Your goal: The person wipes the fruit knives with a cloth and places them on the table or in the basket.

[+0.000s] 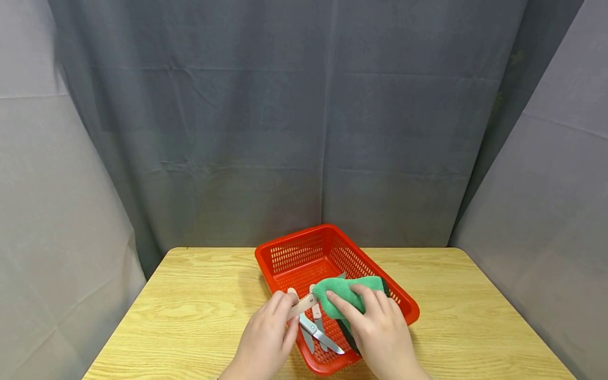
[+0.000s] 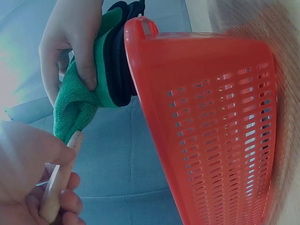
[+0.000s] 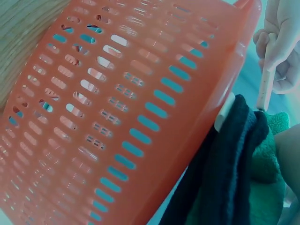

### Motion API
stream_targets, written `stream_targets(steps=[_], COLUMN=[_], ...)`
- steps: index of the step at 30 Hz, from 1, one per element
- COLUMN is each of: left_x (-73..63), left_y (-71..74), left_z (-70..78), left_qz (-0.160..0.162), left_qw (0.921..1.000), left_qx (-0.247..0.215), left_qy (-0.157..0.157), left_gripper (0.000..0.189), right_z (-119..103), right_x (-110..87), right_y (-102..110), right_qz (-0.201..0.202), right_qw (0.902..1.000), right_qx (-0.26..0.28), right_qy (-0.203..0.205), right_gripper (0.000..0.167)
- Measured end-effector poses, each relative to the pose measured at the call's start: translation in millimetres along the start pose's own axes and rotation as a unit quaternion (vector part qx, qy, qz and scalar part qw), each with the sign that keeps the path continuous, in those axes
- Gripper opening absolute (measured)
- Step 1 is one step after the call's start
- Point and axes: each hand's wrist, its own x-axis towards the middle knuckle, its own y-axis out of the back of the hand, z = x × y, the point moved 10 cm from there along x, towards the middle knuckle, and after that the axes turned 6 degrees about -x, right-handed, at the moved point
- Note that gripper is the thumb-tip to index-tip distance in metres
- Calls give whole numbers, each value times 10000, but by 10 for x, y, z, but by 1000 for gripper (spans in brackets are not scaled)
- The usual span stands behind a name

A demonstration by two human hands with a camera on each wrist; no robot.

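Observation:
My left hand (image 1: 267, 333) grips the light wooden handle (image 1: 303, 305) of a knife, held above the near part of a red plastic basket (image 1: 412, 312). The knife's blade is hidden in a green cloth (image 1: 338, 293) with a black edge. My right hand (image 1: 382, 333) pinches this cloth around the blade, thumb on one side and fingers on the other. Several knives (image 1: 328, 341) with pale handles and grey blades lie crossed in the basket under my hands. In the left wrist view, the handle (image 2: 58, 183) meets the folded cloth (image 2: 77, 101) beside the basket's rim.
The basket stands at an angle on a light wood table (image 1: 199, 301), with slotted side walls and a raised rim. A grey curtain (image 1: 237, 132) hangs behind the table, and pale cloth panels (image 1: 546, 211) flank it on both sides.

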Motion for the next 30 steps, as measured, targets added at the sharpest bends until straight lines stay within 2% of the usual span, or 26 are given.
stream_targets(steps=[5, 12, 19, 26, 30], left_x=[-16, -24, -26, -25, -20], left_y=[5, -5, 2, 8, 5], left_z=[2, -18, -1, 8, -11], left_qz=[38, 18, 36, 23, -9], left_qw=[9999, 9996, 9996, 9995, 9993], left_qx=[-120, -270, -265, -299, -332], left_qy=[-19, 112, 58, 58, 191], left_gripper=[31, 29, 29, 28, 28], right_z=[62, 182, 325, 429, 462], right_x=[-15, -36, -63, -67, -74], right_y=[-8, 3, 0, 17, 29], right_qz=[-66, 2, 6, -12, -24], right_qw=[9999, 9994, 9982, 9978, 9974], right_qx=[-42, -71, -15, -45, -100], right_qy=[-151, -350, -592, -664, -715], right_gripper=[77, 80, 77, 75, 76])
